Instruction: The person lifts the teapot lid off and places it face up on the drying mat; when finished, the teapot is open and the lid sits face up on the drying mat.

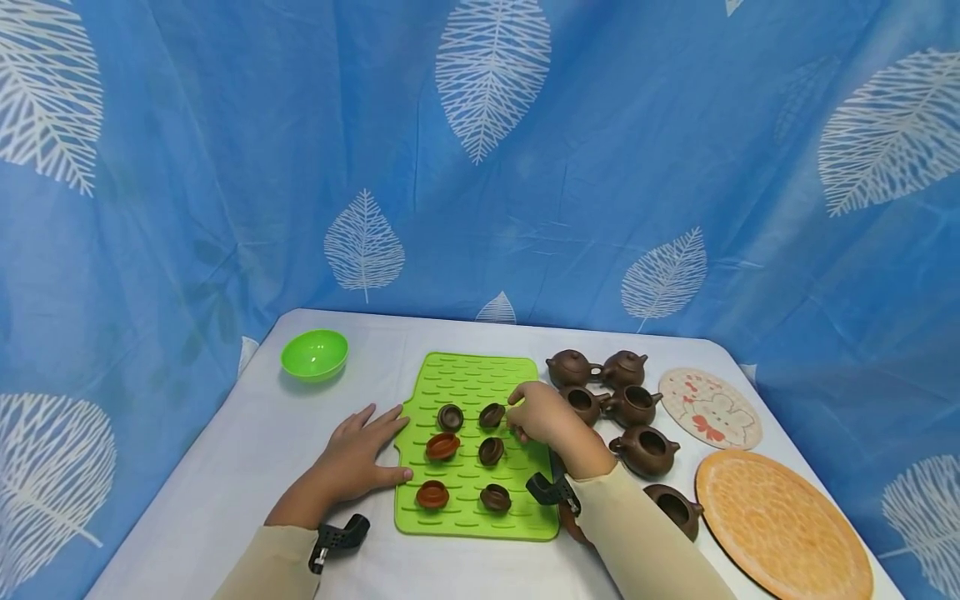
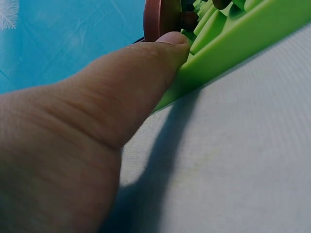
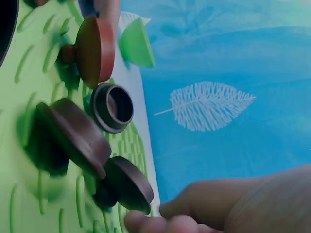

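Several small teapot lids lie on a green mat (image 1: 480,525), seemingly turned over with their hollow sides up or tilted. Dark brown are the lids at the back left (image 1: 450,418), back right (image 1: 492,415), middle right (image 1: 491,451) and front right (image 1: 495,498); two reddish ones, a middle lid (image 1: 442,446) and a front lid (image 1: 432,494), lie on the left. My right hand (image 1: 546,417) is just right of the back right lid (image 3: 129,187), fingers loosely bent. My left hand (image 1: 354,460) has its fingers spread, fingertips and thumb (image 2: 146,73) at the mat's left edge.
Right of the mat stand several brown teapots, including lidded ones (image 1: 570,368) at the back and open ones (image 1: 648,452) nearer. A rabbit-print round mat (image 1: 711,408) and an orange-tan round mat (image 1: 783,525) lie at far right. A green bowl (image 1: 315,356) stands back left.
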Motion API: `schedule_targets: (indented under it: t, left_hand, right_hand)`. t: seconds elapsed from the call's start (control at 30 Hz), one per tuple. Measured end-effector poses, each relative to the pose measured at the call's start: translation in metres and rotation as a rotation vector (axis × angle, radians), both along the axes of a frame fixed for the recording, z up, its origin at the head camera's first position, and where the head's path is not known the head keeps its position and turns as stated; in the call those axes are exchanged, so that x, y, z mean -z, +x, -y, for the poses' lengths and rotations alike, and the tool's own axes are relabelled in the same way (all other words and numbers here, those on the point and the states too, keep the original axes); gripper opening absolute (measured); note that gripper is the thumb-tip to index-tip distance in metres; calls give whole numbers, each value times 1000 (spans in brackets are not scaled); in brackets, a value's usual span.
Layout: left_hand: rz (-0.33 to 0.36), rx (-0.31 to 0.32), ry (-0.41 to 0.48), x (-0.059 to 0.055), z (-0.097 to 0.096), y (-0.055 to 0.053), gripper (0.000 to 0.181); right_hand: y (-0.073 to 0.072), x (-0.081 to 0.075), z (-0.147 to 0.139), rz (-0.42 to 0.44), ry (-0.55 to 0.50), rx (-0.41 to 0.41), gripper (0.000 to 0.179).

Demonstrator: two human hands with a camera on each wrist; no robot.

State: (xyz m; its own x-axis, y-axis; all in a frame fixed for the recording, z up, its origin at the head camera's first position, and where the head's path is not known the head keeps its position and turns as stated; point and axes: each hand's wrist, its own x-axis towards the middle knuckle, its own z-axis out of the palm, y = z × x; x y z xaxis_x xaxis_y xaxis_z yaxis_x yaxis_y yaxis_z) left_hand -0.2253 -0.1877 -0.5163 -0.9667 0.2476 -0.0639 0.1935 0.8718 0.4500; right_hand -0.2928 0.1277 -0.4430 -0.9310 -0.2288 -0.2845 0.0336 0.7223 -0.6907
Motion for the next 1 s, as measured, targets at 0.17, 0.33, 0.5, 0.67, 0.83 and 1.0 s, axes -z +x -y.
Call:
schedule_targets:
  t: [0.17,0.33,0.5,0.67,0.83,1.0]
  left_hand:
    - [4,-7,-1,0,-1,0,98]
    - [5,-2,2,1,-2,0,97]
    - [2,-3,-12,1,-1,-1,98]
    - [0,-5,-9,0,0,-2,98]
    - [5,-3,4,0,0,-1,98]
    - [-2,0,1,1,0,1,98]
  right_hand:
    - [-5,-5,-8,-46,-134,97,26]
    - [-20,-12,-31,-137,-161,182,21]
    - [-42,-19,-57,-198,-119,254,23]
    - [-64,-22,-84,-223,-52,252,33]
    - [-78,-14,-101,-204,-64,250,36]
    - [-82,1,-105,-189,-92,265,36]
